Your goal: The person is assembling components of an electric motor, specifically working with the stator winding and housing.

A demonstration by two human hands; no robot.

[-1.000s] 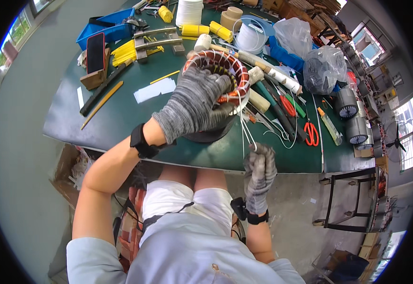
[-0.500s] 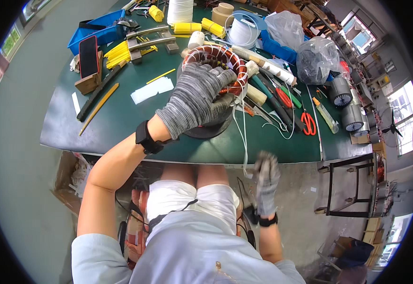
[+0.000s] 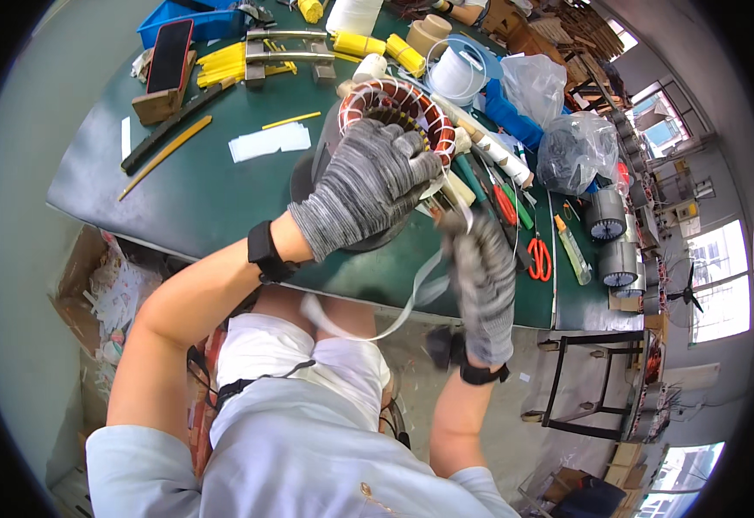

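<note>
A motor stator (image 3: 435,114) with a ring of copper windings, bound by white lacing, stands on a round dark base (image 3: 375,242) near the table's front edge. My left hand (image 3: 375,177), in a grey knit glove, is closed over its near rim and hides part of the ring. Just right of the stator, my gloved right hand (image 3: 483,276) is blurred by motion, fingers bent together on a white lacing tape (image 3: 418,289). One stretch of tape runs between the stator and my right fingertips. Its loose tail hangs in a curve past the table edge, above my lap.
Red-handled scissors (image 3: 539,259), a glue tube (image 3: 574,250) and several hand tools lie to the right. White paper slips (image 3: 270,142), yellow sticks (image 3: 221,65) and a phone (image 3: 170,56) on a wooden block are on the left. Metal cylinders (image 3: 605,214) line the right side.
My right hand has come up from beside my lap to the stator, and the tape's tail has swung left. My left hand stays on the stator. The view has turned slightly.
</note>
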